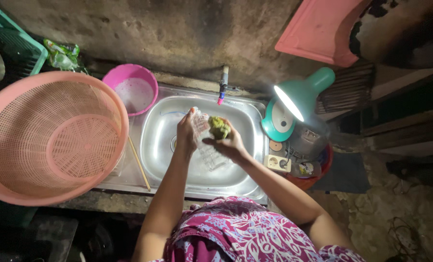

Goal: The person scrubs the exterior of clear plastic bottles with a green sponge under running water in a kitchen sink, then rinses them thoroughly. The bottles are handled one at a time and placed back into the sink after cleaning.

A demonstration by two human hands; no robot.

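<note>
Bottle [204, 140], clear plastic, is over the steel sink [245, 116], gripped by the left hand [186, 130]; the right hand [228, 141] pinches a green sponge [219, 127] against it, so scrubbing looks under way, rinsing not yet done. Far left sits a pink basket [13, 121], then a pink bowl [129, 73]; a green lamp [299, 97] crowds the right rim

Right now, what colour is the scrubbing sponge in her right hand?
Green and yellowish, seen in the head view: the sponge sits in the right hand over the sink.
</note>
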